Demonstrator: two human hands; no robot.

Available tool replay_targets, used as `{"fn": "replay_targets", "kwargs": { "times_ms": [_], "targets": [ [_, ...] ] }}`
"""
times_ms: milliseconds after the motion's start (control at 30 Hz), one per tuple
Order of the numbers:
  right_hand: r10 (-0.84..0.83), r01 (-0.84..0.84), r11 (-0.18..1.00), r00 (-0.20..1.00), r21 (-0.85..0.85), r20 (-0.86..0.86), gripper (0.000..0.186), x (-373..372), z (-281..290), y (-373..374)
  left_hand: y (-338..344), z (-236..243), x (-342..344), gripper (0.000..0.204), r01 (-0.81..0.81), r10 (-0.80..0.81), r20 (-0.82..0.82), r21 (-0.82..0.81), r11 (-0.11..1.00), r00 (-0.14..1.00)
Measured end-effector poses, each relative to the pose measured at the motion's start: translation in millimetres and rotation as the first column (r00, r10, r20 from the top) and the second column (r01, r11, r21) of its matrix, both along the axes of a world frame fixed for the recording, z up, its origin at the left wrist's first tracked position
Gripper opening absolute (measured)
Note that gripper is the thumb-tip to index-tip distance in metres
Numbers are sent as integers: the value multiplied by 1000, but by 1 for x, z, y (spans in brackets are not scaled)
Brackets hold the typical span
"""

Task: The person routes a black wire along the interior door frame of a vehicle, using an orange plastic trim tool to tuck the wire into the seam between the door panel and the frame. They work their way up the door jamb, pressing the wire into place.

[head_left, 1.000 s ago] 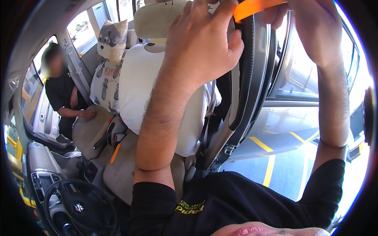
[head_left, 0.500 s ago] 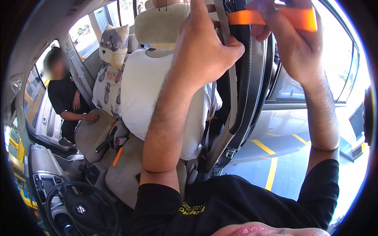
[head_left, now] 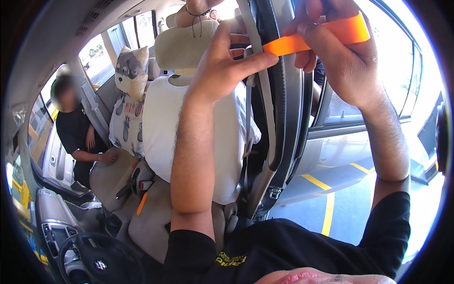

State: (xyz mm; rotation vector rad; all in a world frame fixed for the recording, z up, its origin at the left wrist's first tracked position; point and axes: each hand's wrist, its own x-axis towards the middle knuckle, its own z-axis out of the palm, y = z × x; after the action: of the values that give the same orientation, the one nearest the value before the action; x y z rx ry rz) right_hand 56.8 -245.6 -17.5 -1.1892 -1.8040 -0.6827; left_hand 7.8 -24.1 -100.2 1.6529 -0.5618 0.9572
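In my right hand (head_left: 347, 66) is a flat orange pry tool (head_left: 347, 29), held with bent fingers, its narrow end against the edge of the door pillar. My left hand (head_left: 215, 73) grips the grey pillar trim (head_left: 267, 102). Its thumb reaches across the front of the trim near the tool's tip, while its other fingers go partly out of sight behind it. A black rubber door seal (head_left: 279, 113) runs down the pillar just beside the trim.
A second orange pry tool (head_left: 142, 204) lies on the driver's seat (head_left: 150, 225). A co-worker (head_left: 75, 125) at the far door rests a hand on the passenger seat. Another person's wrist (head_left: 193, 18) is above the headrest (head_left: 184, 49). The steering wheel (head_left: 94, 253) is low left.
My left thumb has stretched out across the pillar trim, and that hand sits lower and further left. The orange tool's tip has come down and left along the pillar with my right hand.
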Motion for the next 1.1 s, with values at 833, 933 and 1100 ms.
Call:
{"fn": "replay_targets", "kwargs": {
  "times_ms": [833,933,1100],
  "targets": [
    [265,-254,934,964,251,-11,11,22,-7,16,17,11,16,26,97,-91,40,-163,982,995],
    [319,-302,911,948,279,-13,13,20,-7,21,16,7,24,29,55,-40,91,-167,984,995],
    [214,-210,958,977,196,-1,11,17,2,26,26,5,40,60,71,-53,117,-148,986,992]
  ]
}}
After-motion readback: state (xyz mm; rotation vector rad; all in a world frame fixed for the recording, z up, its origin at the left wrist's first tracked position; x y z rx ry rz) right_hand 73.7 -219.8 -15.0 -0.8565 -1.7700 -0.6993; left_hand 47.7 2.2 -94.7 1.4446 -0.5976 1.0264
